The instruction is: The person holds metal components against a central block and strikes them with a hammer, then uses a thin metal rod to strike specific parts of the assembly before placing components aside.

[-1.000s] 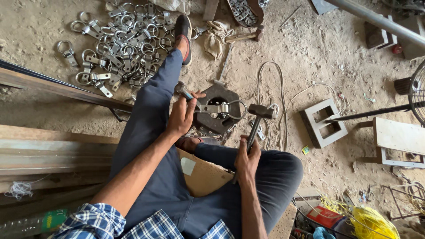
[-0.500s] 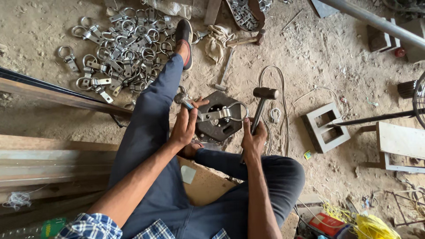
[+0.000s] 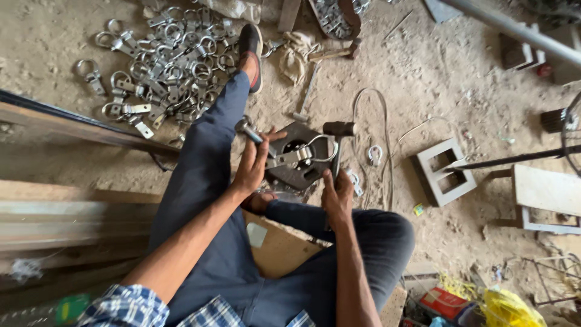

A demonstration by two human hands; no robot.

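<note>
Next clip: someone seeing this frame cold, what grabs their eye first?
Probably the two hands at centre: the left hand steadies a metal clamp piece with a ring on a dark round steel block, and the right hand grips a hammer with its head above the block. Next, the big heap of shiny metal clamps on the dirt floor at upper left, beside the person's outstretched leg.
</note>
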